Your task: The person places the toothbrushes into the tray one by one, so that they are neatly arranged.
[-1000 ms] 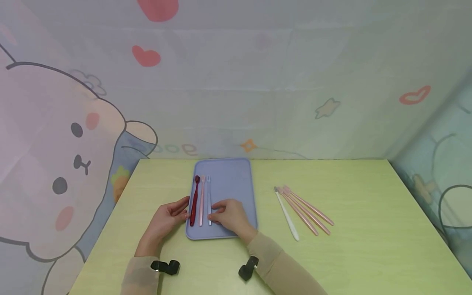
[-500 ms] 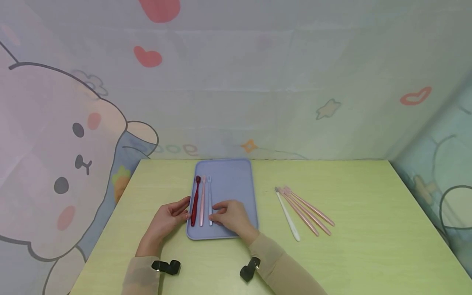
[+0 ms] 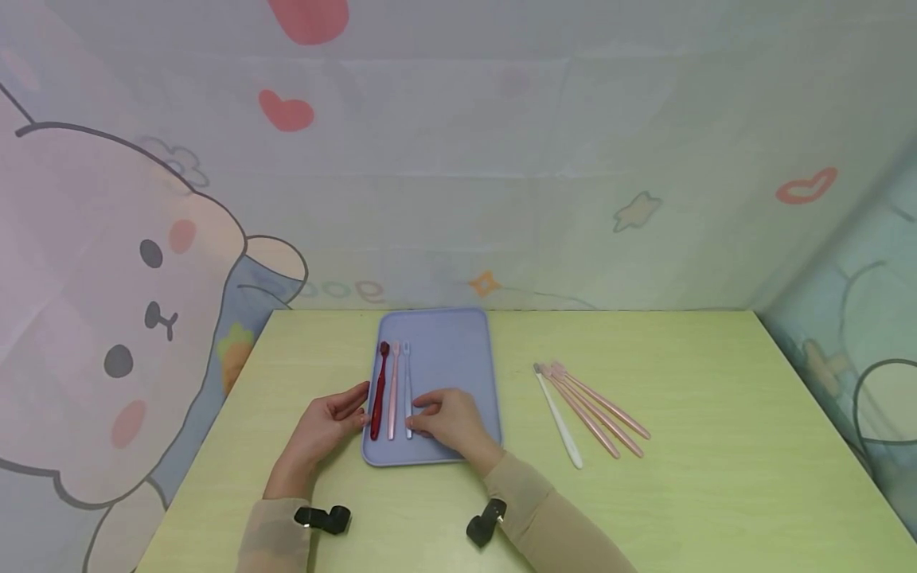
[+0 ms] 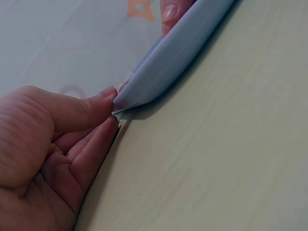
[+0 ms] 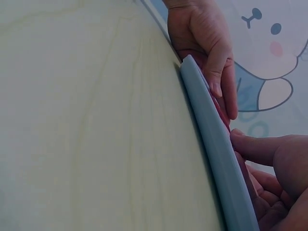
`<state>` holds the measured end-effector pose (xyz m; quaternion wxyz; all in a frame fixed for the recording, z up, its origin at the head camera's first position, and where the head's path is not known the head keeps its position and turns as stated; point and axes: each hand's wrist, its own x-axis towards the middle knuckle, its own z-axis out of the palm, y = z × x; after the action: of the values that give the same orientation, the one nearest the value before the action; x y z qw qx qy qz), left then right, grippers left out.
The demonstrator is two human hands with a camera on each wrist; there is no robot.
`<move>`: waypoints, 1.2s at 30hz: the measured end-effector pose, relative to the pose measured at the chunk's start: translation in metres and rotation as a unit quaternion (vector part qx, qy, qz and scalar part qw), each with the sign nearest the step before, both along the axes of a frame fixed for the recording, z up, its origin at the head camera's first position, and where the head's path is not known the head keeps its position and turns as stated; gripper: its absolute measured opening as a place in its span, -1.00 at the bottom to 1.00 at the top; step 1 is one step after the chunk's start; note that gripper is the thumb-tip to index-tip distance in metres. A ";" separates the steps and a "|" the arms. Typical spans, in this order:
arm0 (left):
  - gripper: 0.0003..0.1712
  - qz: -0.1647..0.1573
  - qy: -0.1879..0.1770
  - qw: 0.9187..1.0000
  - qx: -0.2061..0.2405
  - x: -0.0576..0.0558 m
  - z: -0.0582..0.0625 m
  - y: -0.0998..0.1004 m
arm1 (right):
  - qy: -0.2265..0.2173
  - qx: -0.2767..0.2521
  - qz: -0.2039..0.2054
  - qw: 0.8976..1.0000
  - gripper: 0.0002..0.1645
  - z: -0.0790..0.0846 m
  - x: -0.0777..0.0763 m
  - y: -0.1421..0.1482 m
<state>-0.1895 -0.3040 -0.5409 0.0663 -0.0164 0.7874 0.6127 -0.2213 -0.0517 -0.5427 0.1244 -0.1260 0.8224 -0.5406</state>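
A blue tray (image 3: 454, 342) lies on the table with three toothbrushes side by side on its left half, heads toward the back. These are a dark red toothbrush (image 3: 378, 402), a pink toothbrush (image 3: 392, 398) and a light blue toothbrush (image 3: 407, 378). My right hand (image 3: 453, 418) pinches the light blue one near its handle end, thumb and forefinger together. At the tray's left rim is my left hand (image 3: 325, 422); in the left wrist view its thumb (image 4: 103, 98) lies on the rim and the fingertips meet the edge below, pinching it.
On the table (image 3: 702, 382) right of the tray lie a white toothbrush (image 3: 559, 418) and several pink toothbrushes (image 3: 596, 414), fanned out with heads together. A printed curtain (image 3: 458, 159) hangs behind the table's back edge. Black cameras sit on both wrists.
Almost nothing differs. The whole head view has shifted by a few pixels; both hands, the tray and the toothbrushes keep their places relative to each other.
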 end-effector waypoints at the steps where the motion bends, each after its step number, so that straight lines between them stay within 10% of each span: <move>1: -0.31 -0.003 0.001 1.000 -0.001 0.000 0.000 0.000 | -0.001 0.002 0.003 1.000 -0.55 0.001 0.000 0.001; 12: -0.31 -0.007 0.003 1.000 0.010 0.001 0.001 -0.001 | -0.028 -0.063 0.062 0.996 -0.46 0.018 0.002 0.043; 36: -0.31 -0.011 0.008 1.000 0.012 -0.002 -0.002 -0.002 | 0.030 -0.028 -0.049 0.998 -0.42 0.046 -0.006 0.226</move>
<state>-0.1915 -0.3059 -0.5426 0.0670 -0.0017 0.7807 0.6213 -0.2269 0.1738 -0.4966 0.0692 -0.1049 0.8153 -0.5652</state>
